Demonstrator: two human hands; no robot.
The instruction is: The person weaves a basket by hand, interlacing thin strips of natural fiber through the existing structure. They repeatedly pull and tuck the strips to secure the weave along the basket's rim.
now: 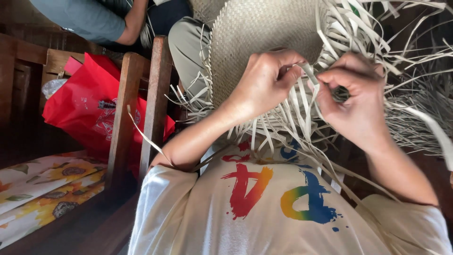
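Note:
A pale woven straw piece (257, 33), round and tightly plaited, rests on my lap with many loose flat strips (283, 123) hanging from its edge. My left hand (264, 78) pinches a strip at the woven edge between thumb and fingers. My right hand (351, 97) is curled just beside it, fingers closed around another strip (312, 74) running between the two hands. Both hands sit close together at the rim of the weave. My white shirt (264, 208) with coloured painted shapes fills the bottom of the view.
A wooden chair frame (141, 108) stands at the left with a red plastic bag (82, 106) behind it and a sunflower-patterned cushion (45, 189) below. Another person in a grey-blue top (89, 16) sits at the top left. Loose straw strips (420, 108) spread at the right.

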